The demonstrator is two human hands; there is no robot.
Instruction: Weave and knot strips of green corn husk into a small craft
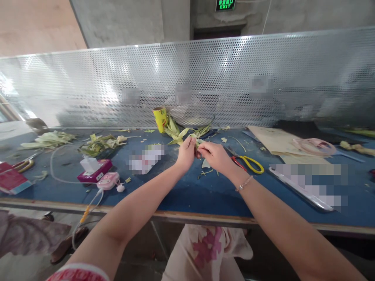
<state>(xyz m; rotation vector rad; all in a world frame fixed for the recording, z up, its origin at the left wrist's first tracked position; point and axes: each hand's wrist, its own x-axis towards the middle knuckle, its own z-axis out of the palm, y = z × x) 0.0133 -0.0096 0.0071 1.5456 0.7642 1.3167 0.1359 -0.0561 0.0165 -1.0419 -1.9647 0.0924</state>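
Note:
Both my hands meet over the middle of the blue table point(187, 191). My left hand point(186, 153) and my right hand point(214, 155) are closed in a pinch on a small green leaf piece point(198, 141) held between them, just above the tabletop. Loose green leaf strips point(178, 132) lie right behind my hands. A yellow roll point(161, 118) stands upright behind those strips. Yellow-handled scissors point(249, 163) lie on the table just right of my right hand. A thin bracelet sits on my right wrist.
A perforated metal screen point(263, 78) runs along the table's far edge. More leaf piles point(99, 142) lie at the left, near a pink device point(95, 171) with a white cable. A red book point(10, 179) is at far left. Brown paper point(278, 144) and a pink coil point(313, 146) lie at right.

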